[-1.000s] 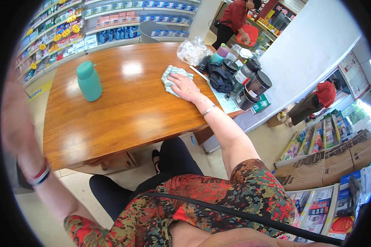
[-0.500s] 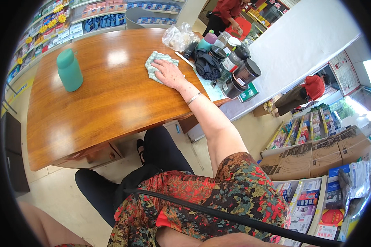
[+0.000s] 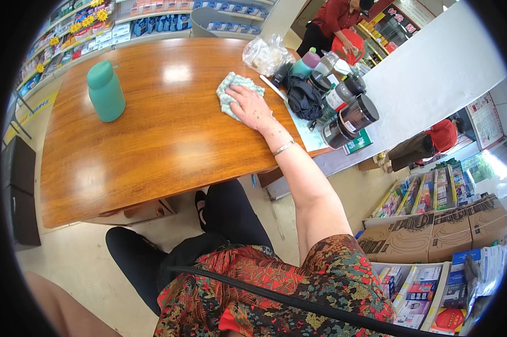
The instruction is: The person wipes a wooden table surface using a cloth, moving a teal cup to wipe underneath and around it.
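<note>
My right hand (image 3: 252,108) lies palm down on a crumpled pale green cloth (image 3: 230,89) and presses it onto the glossy wooden table (image 3: 169,140) near its right edge. A thin bracelet circles that wrist. Of my left arm only bare skin shows at the lower left corner, and the hand itself is out of the picture. A teal bottle (image 3: 105,91) with a lid stands upright on the table's left part, well away from the cloth.
Right of the cloth are a clear plastic bag (image 3: 265,53), a folded black item (image 3: 304,98) and several jars and bottles (image 3: 349,118). Two people in red (image 3: 335,19) (image 3: 433,140) are beyond. Shop shelves (image 3: 96,28), cardboard boxes (image 3: 433,236) and black stools (image 3: 20,191) surround the table.
My left arm, earlier along the left edge with its wristband showing, has dropped to the lower corner with the hand out of view. My right hand stays on the cloth, shifted only slightly.
</note>
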The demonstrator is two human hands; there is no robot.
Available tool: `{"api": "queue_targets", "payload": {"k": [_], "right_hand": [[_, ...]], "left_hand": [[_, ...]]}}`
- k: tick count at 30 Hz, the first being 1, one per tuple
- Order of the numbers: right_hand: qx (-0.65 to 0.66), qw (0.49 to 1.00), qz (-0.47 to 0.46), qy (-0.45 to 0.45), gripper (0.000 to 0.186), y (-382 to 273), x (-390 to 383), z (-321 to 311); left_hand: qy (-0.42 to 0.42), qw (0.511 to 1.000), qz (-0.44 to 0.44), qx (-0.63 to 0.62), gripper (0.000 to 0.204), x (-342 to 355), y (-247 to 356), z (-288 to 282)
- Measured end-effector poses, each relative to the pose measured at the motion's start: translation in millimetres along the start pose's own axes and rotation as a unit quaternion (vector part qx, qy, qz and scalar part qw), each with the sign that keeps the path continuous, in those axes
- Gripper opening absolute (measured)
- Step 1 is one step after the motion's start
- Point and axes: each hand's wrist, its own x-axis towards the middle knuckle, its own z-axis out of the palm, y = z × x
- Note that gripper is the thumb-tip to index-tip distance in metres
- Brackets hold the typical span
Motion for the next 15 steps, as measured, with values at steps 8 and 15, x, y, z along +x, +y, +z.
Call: {"api": "queue_targets", "payload": {"k": [8,15], "right_hand": [[0.008,1.0,-0.01,0.028,0.042,-2,3,0],[0.02,0.999,-0.003,0.025,0.041,1,-1,0]], "left_hand": [[0.005,1.0,-0.012,0.008,0.064,11,-3,-4],[0.005,1.0,0.002,0.029,0.063,16,-6,-5]]}}
